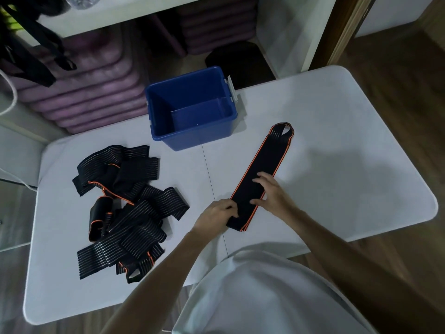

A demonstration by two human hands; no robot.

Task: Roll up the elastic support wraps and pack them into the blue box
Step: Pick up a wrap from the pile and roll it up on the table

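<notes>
While left hand pinches wrap, right hand flat

wrap flat, black w/ orange trim | wrap pile left, unrolled | blue box empty

I see a white table with a seam down its middle. On it: blue box at the far edge, a flat wrap stretched right of centre, a pile of wraps on the left.
</notes>
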